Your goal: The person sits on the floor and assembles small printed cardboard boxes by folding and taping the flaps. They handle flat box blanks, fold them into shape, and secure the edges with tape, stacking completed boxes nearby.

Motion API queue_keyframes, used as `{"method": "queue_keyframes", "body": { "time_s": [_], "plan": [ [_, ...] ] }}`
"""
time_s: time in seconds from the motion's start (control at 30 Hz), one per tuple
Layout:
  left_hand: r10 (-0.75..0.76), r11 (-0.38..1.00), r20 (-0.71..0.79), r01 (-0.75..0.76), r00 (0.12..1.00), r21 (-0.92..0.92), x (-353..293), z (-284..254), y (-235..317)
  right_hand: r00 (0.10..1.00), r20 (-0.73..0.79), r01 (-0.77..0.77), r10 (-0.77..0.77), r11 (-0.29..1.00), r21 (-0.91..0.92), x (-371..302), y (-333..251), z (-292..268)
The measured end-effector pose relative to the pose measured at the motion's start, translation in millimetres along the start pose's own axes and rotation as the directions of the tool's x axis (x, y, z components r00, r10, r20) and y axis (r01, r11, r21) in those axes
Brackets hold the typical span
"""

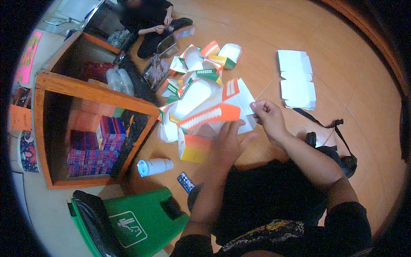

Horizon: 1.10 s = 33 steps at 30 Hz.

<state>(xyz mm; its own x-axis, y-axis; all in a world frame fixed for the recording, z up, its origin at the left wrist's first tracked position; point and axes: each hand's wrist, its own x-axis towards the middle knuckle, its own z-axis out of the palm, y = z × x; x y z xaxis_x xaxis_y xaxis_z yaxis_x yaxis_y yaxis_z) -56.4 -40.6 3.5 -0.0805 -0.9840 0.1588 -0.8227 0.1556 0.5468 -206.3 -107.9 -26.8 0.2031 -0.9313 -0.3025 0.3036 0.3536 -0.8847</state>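
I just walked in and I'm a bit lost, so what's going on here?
The person's right hand pinches a white end flap of an orange-and-white carton; the left hand, blurred, is at the carton's near side. A pile of open cartons lies beyond it on the floor, with flat white card pieces off to the right. Another person sits farther back.

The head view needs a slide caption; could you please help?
Right hand pinches a paperboard carton by its flap, left hand alongside; open cartons heaped beyond.

The left hand (228, 140) is blurred, the green bin (160, 216) cropped
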Motion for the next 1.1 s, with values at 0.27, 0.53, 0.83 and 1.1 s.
{"method": "queue_keyframes", "body": {
  "time_s": [0.27, 0.53, 0.83, 1.1],
  "plan": [
    [-0.217, 0.919, -0.176, 0.14, 0.96, -0.368, 1, 15, -2, 0.966, 0.246, 0.037, -0.075, 0.987, 0.157, 3, 7, 2],
    [0.094, 0.994, -0.19, -0.082, 0.977, 0.073, 0, 6, 1, 0.986, 0.153, -0.093, 0.071, 0.986, 0.141, 2, -21, -1],
    [0.282, 0.959, -0.318, -0.279, 0.905, 0.055, 9, 5, -4, 0.966, 0.158, -0.223, 0.204, 0.968, 0.114, 9, -20, -13],
    [-0.34, 0.795, -0.201, 0.167, 0.919, -0.584, 1, 15, -10, 0.949, 0.28, 0.127, -0.144, 0.989, 0.076, 8, -14, -6]
  ]
}}
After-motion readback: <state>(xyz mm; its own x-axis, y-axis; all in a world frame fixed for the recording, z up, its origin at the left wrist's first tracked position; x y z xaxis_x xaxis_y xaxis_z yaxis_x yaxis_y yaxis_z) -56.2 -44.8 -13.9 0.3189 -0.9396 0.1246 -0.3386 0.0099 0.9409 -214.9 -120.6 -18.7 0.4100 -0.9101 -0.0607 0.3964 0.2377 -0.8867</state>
